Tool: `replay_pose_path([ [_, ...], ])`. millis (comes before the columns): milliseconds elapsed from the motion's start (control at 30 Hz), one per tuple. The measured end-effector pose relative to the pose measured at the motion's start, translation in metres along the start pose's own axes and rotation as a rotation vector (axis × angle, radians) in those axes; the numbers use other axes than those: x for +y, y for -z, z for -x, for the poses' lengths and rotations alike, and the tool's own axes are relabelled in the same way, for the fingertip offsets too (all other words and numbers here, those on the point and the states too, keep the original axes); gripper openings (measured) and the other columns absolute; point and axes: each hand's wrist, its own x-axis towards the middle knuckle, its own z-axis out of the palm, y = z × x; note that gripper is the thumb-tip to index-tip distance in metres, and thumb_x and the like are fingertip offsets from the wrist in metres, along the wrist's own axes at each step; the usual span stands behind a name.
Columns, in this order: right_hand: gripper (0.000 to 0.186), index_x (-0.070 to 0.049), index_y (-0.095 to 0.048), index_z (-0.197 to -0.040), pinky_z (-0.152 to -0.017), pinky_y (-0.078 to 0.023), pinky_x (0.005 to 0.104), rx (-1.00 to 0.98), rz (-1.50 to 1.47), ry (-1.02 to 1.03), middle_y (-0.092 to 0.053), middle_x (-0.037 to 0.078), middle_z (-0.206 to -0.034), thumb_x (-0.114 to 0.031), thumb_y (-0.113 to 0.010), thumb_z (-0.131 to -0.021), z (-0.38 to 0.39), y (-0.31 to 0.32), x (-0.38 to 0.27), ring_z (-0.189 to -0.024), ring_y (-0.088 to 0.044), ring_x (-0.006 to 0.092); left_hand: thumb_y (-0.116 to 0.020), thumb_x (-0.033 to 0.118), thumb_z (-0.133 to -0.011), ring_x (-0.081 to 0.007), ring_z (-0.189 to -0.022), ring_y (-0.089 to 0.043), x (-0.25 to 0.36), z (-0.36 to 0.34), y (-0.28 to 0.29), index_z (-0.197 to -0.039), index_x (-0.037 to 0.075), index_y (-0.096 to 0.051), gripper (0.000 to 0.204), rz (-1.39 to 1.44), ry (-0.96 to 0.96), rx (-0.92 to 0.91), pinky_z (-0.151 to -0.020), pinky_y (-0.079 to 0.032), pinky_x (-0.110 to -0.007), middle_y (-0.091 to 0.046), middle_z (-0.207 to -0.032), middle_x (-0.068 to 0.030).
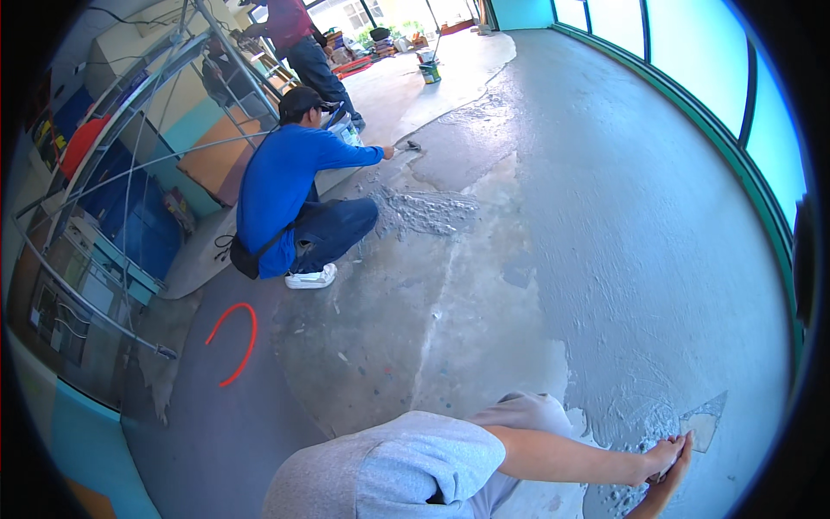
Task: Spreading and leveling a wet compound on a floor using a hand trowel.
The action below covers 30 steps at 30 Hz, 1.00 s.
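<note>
At the lower right my left hand (pixel 660 458) and my right hand (pixel 679 474) come together, closed around the handle of a trowel. The trowel's flat, smeared blade (pixel 702 426) points away from me and lies against the wet grey mortar. Between my fingers the handle is mostly hidden, and the hands partly overlap. Lumpy mortar (pixel 653 428) sits beside the blade, and ridged wet mortar (pixel 605 259) spreads along the right side of the floor. My left forearm (pixel 562 454) stretches across from my grey sleeve.
Ahead on the left a person in blue (pixel 285 186) squats, working a trowel (pixel 413 146) near a mortar heap (pixel 432 212). Another person (pixel 298 43) stands behind, near metal scaffolding (pixel 130 173). A bucket (pixel 430 71) stands farther off. A red curved strip (pixel 253 333) lies left; green-framed windows (pixel 700 121) line the right.
</note>
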Motion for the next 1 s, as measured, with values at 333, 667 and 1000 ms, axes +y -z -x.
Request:
replay_pose_path([
  [333,0.032,-0.008,-0.053,-0.081,-0.055,-0.045,0.0263,0.215,-0.161,0.091,-0.055,0.004,-0.071,-0.039,-0.058,-0.084,0.018,-0.044,-0.007,-0.062,-0.054,0.0145,-0.028,0.047,-0.094,-0.0155,-0.102,-0.05,0.006,0.003,0.006,-0.116,0.018,-0.048,0.041,-0.023,-0.006,-0.094,-0.087,-0.038,-0.034,-0.053,-0.108,-0.0022],
  [667,0.038,-0.009,-0.054,-0.087,-0.049,-0.042,0.0281,0.113,-0.051,0.045,-0.054,0.004,-0.073,-0.047,-0.05,-0.084,0.01,-0.018,-0.005,-0.062,-0.053,0.0171,-0.028,0.047,-0.094,-0.0203,-0.099,-0.053,0.0,-0.001,-0.001,-0.108,0.013,-0.051,0.044,-0.009,-0.006,0.002,-0.083,-0.041,-0.037,-0.055,-0.106,-0.0063],
  [1000,0.03,-0.012,-0.055,-0.078,-0.056,-0.043,0.0279,0.155,-0.185,0.081,-0.055,0.001,-0.07,-0.041,-0.056,-0.085,0.012,-0.032,-0.002,-0.064,-0.052,0.0131,-0.028,0.045,-0.094,-0.0178,-0.097,-0.053,0.017,0.029,-0.006,-0.106,0.011,-0.051,0.043,0.025,-0.024,0.022,-0.085,-0.04,-0.034,-0.055,-0.1,-0.0047],
])
